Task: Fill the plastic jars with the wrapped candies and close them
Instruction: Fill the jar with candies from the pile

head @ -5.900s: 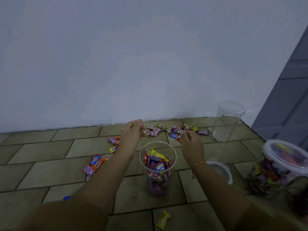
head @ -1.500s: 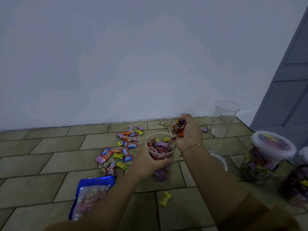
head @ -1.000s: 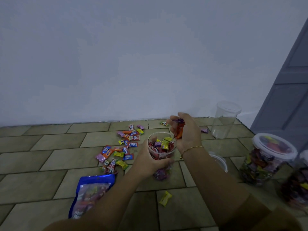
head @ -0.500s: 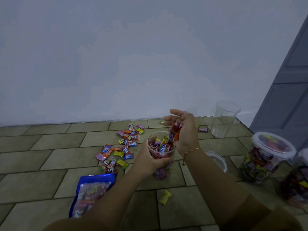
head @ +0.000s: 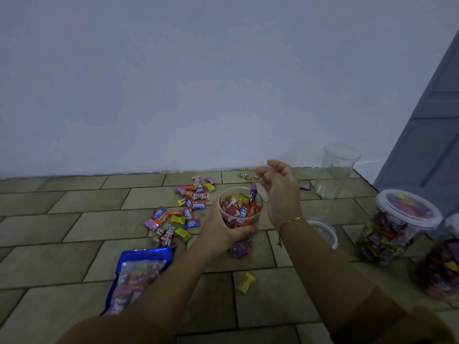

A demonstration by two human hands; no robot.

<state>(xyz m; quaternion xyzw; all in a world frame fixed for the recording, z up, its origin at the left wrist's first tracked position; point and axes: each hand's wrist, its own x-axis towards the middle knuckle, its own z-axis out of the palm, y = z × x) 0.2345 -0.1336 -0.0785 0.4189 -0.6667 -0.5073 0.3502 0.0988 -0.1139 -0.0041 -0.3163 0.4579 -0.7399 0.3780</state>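
My left hand point(head: 224, 225) grips a clear plastic jar point(head: 240, 209) standing on the tiled floor, nearly full of wrapped candies, with a purple one sticking up at its rim. My right hand point(head: 280, 192) hovers just right of the jar's mouth, fingers loose and holding nothing. A heap of loose wrapped candies point(head: 183, 212) lies on the floor to the jar's left. A loose jar lid point(head: 323, 230) rests on the floor to the right, behind my right forearm.
An empty clear jar point(head: 335, 173) stands by the wall at the right. Two filled, lidded jars point(head: 397, 227) stand at the right edge beside a grey door. A blue candy bag point(head: 139, 274) lies at the lower left. One yellow candy point(head: 246, 281) lies in front.
My right hand held a handful of candies over the jar and has let them drop in; it now hangs with nothing in it. The jar's candy level rose. My left hand kept its grip.
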